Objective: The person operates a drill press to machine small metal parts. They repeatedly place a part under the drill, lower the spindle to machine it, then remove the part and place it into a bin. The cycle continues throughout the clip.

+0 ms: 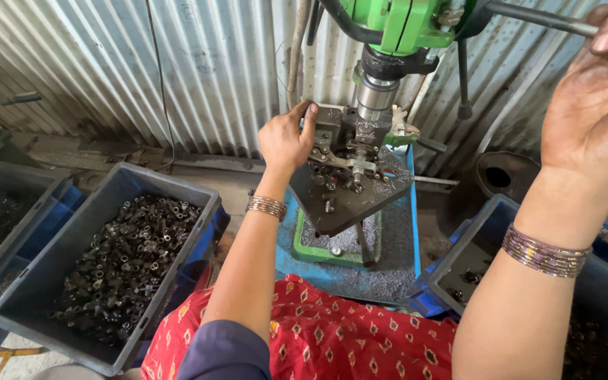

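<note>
A: Where are the hands?

B: The left hand reaches to the fixture on the drill table, fingers curled over its near edge, steadying the clamped piece under the spindle. The right hand is raised high, fingers wrapped around the feed lever.

A: Why so far apart?

B: It looks as if one holds the work while the other governs the green drill press.

A: And the parts?

B: A grey bin full of small dark metal pieces sits by the left arm, within easy reach. A blue crate on the right holds only a few. Metal shavings cover the base.
</note>
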